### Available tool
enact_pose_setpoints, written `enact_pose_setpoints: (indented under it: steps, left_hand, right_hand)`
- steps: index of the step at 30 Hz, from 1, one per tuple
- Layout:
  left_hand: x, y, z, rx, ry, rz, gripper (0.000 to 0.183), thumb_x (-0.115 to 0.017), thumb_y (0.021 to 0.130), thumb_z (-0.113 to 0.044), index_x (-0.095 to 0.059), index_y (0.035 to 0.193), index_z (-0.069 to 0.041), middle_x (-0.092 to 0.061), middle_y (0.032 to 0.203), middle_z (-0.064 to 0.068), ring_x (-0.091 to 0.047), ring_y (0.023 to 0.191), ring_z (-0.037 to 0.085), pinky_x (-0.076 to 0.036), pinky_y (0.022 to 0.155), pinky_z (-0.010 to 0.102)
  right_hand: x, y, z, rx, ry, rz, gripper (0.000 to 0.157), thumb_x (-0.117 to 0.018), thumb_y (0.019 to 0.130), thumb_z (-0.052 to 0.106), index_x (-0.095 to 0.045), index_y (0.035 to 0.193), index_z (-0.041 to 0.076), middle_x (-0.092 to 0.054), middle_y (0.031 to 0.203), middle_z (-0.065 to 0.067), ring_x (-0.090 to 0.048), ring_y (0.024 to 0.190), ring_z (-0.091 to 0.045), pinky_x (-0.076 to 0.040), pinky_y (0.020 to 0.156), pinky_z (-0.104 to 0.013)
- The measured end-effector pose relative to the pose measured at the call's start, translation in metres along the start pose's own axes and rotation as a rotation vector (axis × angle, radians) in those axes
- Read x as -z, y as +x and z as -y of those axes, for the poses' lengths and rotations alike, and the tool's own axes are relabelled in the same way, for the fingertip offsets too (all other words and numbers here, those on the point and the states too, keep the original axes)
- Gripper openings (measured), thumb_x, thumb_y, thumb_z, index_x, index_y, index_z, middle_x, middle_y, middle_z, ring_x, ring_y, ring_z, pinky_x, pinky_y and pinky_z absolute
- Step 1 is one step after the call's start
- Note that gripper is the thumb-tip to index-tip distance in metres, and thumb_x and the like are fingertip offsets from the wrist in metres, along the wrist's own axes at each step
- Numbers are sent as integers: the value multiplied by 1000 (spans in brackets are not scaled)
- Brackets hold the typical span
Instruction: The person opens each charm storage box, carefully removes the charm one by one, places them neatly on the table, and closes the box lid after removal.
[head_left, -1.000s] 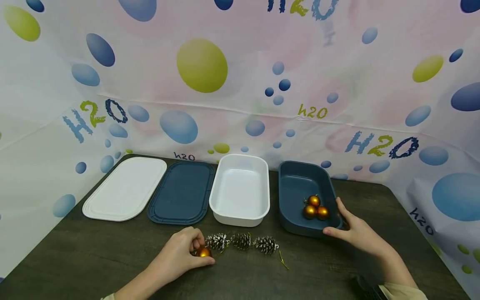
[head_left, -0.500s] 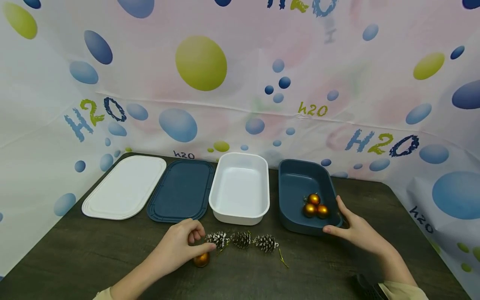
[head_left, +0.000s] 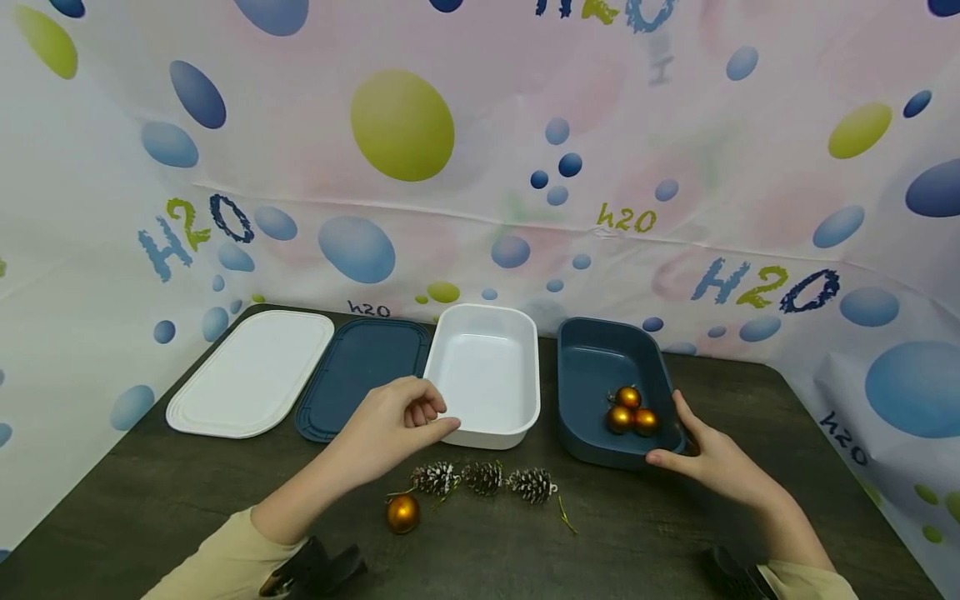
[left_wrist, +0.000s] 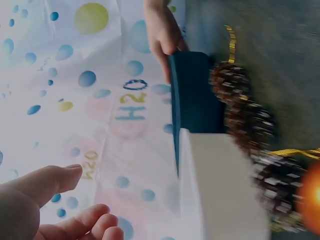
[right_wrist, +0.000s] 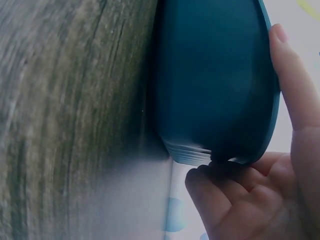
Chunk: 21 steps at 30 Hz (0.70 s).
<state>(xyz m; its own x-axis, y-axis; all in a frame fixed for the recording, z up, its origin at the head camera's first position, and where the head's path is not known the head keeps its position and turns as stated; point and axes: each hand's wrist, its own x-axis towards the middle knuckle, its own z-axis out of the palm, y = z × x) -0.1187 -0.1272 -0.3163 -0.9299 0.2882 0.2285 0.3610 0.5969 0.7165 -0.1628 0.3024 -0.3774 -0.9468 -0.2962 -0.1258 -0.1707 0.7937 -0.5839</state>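
Observation:
My left hand (head_left: 397,425) is raised in front of the white container's near left corner, fingers loosely bent and holding nothing. In the left wrist view the white container (left_wrist: 225,185) lies to the right of that hand, apart from it. My right hand (head_left: 708,462) holds the dark blue container (head_left: 600,350) by its near right corner, with the thumb at the rim (right_wrist: 272,100) and fingers around the end. Three golden Christmas balls (head_left: 619,420) lie inside it. Another golden ball (head_left: 403,513) rests on the table below my left hand, beside three snow-tipped pine cones (head_left: 482,479).
A white lid (head_left: 251,375) lies flat at the left of the dark table (head_left: 525,558). Partly behind my left hand is a dark blue lid (head_left: 367,358). A patterned sheet (head_left: 480,167) stands behind and at both sides.
My left hand has let go of the golden ball, leaving it on the table, and has moved up and to the right. My right hand has stayed at the blue container.

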Motion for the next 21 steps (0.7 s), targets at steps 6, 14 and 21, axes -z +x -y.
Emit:
enact_pose_setpoints:
  steps: [6, 14, 21]
  left_hand:
    - [-9, 32, -26, -79, -37, 65, 16, -74, 85, -26, -65, 87, -13, -57, 78, -6, -53, 69, 12, -47, 64, 27]
    - [-43, 73, -47, -125, -98, 175, 13, -72, 87, -23, -67, 90, -11, -60, 79, -6, -56, 71, 8, -48, 66, 24]
    - [-88, 102, -56, -119, -177, 231, 17, -72, 87, -21, -66, 98, -9, -61, 84, -4, -57, 74, 7, -48, 67, 21]
  right_hand:
    - [1, -1, 1, 0, 1, 1, 103, -65, 90, 42, 9, 152, 5, -17, 143, -43, -37, 119, -59, -43, 86, -63]
    - [1, -1, 2, -5, 0, 1, 103, -65, 90, 42, 8, 151, 4, -17, 143, -43, -37, 120, -60, -43, 86, -63]
    - [0, -1, 2, -10, 17, 14, 102, -64, 90, 42, 9, 151, 4, -15, 144, -43, -34, 122, -60, -41, 87, -64]
